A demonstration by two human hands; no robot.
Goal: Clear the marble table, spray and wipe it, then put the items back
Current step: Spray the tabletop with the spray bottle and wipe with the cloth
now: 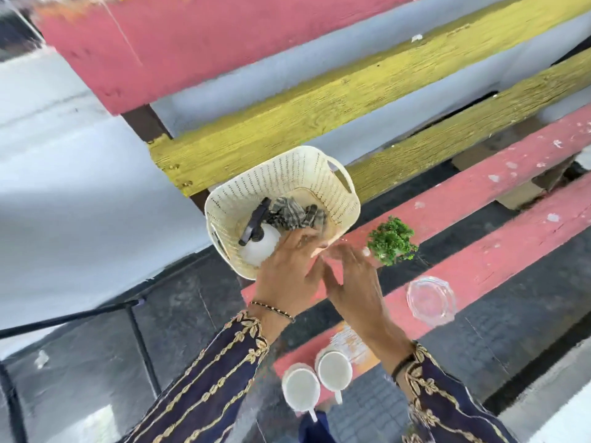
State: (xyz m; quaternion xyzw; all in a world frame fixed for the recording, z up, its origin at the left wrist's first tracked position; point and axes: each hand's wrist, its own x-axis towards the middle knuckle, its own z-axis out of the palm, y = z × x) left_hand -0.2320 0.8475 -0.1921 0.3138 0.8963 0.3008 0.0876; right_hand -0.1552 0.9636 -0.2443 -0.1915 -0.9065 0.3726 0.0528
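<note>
The cleared items appear to sit parked on a pink-painted wooden bench slat (479,199): a small green leafy plant (392,239), a clear glass ashtray-like dish (431,300) and two white ceramic cups (316,378) side by side near the person's sleeves. That suggests the clearing step is done, or nearly so. Whether the marble table has been sprayed and wiped cannot be judged, because no marble surface can be made out with certainty. Both hands are at a cream perforated plastic basket with cut-out handles (287,174) resting on the slats. Inside it lie a white spray bottle with a black trigger head (259,241) and a crumpled grey checked cloth (289,212). The left hand (289,270) reaches over the near rim with fingers spread, touching or almost touching the cloth and bottle, not closed around anything. The right hand (351,276) is flat and open just beside the basket's near corner, holding nothing. The person is probably either fetching the cleaning things or returning them; the frame does not settle which. Putting the items back is still left. Yellow painted wooden planks (319,110) run behind the basket, a dark tiled floor (192,308) shows through the gaps below, and the plant stands close to the right hand, where a sweep could knock it.
</note>
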